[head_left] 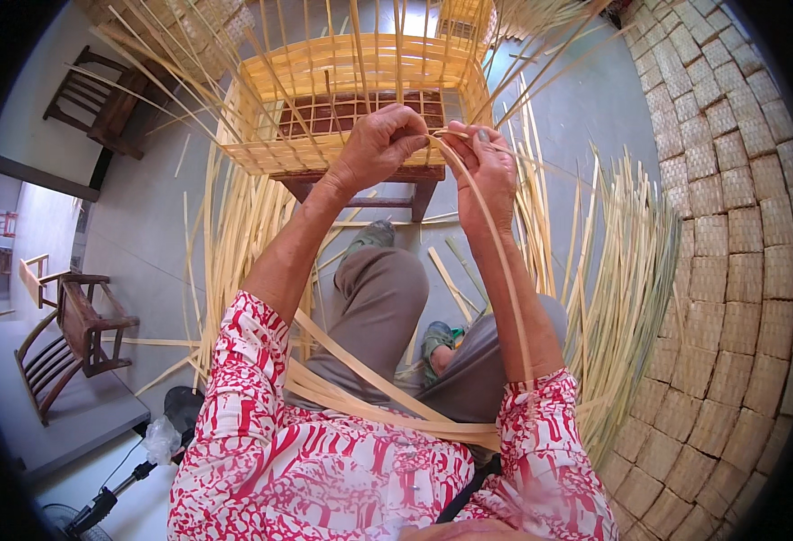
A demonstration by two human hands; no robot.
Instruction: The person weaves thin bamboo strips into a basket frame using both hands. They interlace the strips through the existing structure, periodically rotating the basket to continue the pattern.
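My left hand (387,140), thumb and fingers pinched on a thin bamboo strip (478,194), is at the near right part of a yellow woven basket (288,158) with long upright stakes. Close beside it, my right hand (487,162) has fingers curled on the same strip at the basket's near right corner. The strip hangs down along my right forearm. The basket rests on a dark wooden stool (417,198). More flat strips (378,397) lie across my lap.
Long split bamboo (622,288) lies in heaps on both sides of my legs. Stacked woven pieces (712,225) rise at the right. Dark wooden chairs (90,320) stand at the left, near a black stand (108,496) with a clear plastic bag (162,442).
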